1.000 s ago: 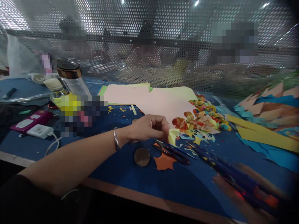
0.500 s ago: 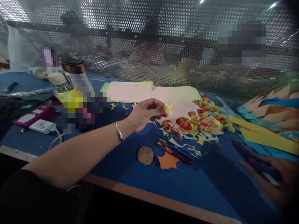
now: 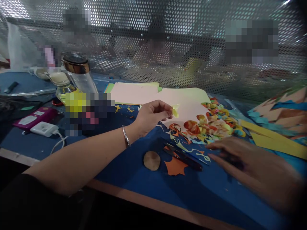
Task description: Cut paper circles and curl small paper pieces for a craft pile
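Note:
My left hand point(image 3: 148, 116) is raised a little above the blue table point(image 3: 124, 172) and pinches a small yellow paper piece point(image 3: 175, 111) between thumb and fingers. My right hand point(image 3: 251, 166) is blurred and lies low over the table at the right, fingers stretched leftward beside dark scissors point(image 3: 184, 156). A dark patch shows under its fingers; whether it holds anything is unclear. An orange star-shaped cut-out point(image 3: 175, 166) and a round brown disc point(image 3: 152, 160) lie below my left hand. A heap of coloured paper bits point(image 3: 211, 123) sits on a pink sheet point(image 3: 184, 111).
Pale paper sheets point(image 3: 134, 92) lie at the back, before a perforated metal screen point(image 3: 168, 48). A lidded jar point(image 3: 79, 75), a pink phone point(image 3: 33, 116) and a white charger point(image 3: 44, 128) stand at the left. Yellow and blue paper strips point(image 3: 275, 134) fill the right side.
My left hand lifted the yellow piece off the table and now holds it steady. My right hand swept in from the lower right toward the scissors.

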The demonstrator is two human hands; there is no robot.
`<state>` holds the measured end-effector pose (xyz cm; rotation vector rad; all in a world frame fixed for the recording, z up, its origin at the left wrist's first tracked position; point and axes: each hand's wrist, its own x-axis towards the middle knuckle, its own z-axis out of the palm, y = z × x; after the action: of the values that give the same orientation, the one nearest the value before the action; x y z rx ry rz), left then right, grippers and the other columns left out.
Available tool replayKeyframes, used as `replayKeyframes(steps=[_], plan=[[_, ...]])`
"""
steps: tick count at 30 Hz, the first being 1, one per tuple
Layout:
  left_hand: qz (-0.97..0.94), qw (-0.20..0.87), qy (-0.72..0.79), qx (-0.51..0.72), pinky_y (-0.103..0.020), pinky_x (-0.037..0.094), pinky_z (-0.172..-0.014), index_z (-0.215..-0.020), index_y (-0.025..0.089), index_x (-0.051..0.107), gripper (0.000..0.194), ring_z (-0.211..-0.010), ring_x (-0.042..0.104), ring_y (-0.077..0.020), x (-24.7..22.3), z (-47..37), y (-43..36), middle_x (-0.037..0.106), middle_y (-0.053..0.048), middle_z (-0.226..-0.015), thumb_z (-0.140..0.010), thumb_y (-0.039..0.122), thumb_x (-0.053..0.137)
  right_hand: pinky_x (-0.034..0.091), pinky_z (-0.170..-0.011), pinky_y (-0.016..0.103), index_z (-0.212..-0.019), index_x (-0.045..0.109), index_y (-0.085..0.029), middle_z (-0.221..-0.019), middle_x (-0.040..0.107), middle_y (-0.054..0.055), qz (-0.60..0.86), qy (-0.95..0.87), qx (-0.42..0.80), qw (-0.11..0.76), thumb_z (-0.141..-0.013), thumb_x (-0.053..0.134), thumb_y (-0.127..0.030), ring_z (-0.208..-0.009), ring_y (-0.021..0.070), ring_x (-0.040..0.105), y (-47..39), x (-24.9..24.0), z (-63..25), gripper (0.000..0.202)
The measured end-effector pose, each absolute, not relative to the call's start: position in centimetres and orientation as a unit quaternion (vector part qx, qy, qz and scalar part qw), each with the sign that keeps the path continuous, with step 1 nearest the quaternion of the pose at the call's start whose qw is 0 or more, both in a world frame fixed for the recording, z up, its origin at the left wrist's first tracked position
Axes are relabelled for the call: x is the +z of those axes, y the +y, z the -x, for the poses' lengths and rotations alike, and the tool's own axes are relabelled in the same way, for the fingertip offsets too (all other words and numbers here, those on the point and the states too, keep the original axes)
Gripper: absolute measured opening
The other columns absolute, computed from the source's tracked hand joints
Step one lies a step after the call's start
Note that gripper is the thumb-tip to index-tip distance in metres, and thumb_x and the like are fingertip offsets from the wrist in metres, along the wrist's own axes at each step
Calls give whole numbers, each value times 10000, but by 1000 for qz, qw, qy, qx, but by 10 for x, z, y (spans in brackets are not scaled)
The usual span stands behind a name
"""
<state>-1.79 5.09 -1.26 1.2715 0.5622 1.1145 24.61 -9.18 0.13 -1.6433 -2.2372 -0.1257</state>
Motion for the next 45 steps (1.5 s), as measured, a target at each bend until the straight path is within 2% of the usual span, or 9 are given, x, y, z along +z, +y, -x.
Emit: replayKeyframes(steps=[3, 5, 12, 20, 28, 31, 35, 41, 45], plan=[[-570, 619, 239, 483, -235, 480, -681, -808, 169, 643, 128, -713, 655, -82, -13, 19, 51, 685, 12, -756, -733, 160, 747, 587, -731, 395, -1018, 731, -222, -988, 758, 118, 507, -846, -23, 162, -992, 468, -420, -853, 268, 734, -62, 6, -205, 331], [-580, 613, 232, 483, -239, 481, -687, -807, 168, 641, 134, -707, 644, -81, -13, 19, 52, 680, 13, -747, -733, 173, 753, 566, -757, 396, -1022, 719, -185, -954, 743, 133, 496, -856, -20, 145, -992, 459, -382, -873, 270, 721, -47, 3, -190, 327], [-599, 608, 237, 464, -254, 499, -722, -800, 172, 637, 100, -711, 628, -84, -13, 18, 52, 670, 4, -759, -758, 159, 727, 504, -648, 338, -905, 688, -195, -837, 706, 98, 514, -854, -23, 77, -901, 536, -273, -744, 239, 679, -23, -10, -180, 170], [-598, 618, 231, 455, -273, 514, -756, -792, 154, 635, 154, -703, 627, -90, -12, 18, 51, 652, 12, -732, -721, 173, 771, 461, -584, 317, -882, 703, -191, -836, 726, 93, 519, -851, 48, 70, -916, 509, -234, -655, 203, 650, -19, -8, -178, 202], [-570, 657, 245, 427, -266, 524, -747, -779, 161, 631, 142, -703, 656, -91, -11, 20, 44, 678, 14, -731, -701, 129, 746, 508, -599, 285, -870, 725, -224, -806, 730, 40, 532, -789, 147, 271, -928, 610, -400, -677, 167, 668, -35, 7, -192, 218], [-554, 684, 238, 411, -268, 520, -748, -769, 156, 633, 181, -677, 636, -80, -13, 17, 39, 669, 23, -717, -672, 144, 785, 552, -629, 265, -841, 735, -240, -792, 754, 18, 546, -734, 145, 375, -870, 707, -398, -720, 164, 707, -42, 18, -192, 163], [-543, 708, 243, 381, -271, 513, -767, -766, 147, 643, 214, -674, 621, -71, -13, 14, 33, 673, 20, -723, -646, 163, 819, 590, -601, 210, -837, 764, -259, -790, 764, -10, 534, -681, 158, 476, -813, 785, -362, -647, 124, 711, -51, 21, -188, 108], [-531, 722, 236, 376, -250, 513, -740, -748, 142, 661, 210, -684, 640, -70, -13, 13, 28, 690, 8, -728, -637, 159, 839, 599, -581, 183, -898, 783, -275, -815, 768, -5, 505, -678, 167, 507, -838, 788, -293, -636, 119, 716, -55, 13, -183, 63], [-540, 715, 236, 376, -252, 519, -735, -743, 146, 667, 194, -672, 638, -67, -13, 13, 28, 691, 13, -718, -648, 147, 836, 616, -623, 223, -904, 772, -265, -835, 767, 12, 502, -686, 162, 502, -845, 779, -296, -690, 144, 728, -55, 10, -181, 68]])
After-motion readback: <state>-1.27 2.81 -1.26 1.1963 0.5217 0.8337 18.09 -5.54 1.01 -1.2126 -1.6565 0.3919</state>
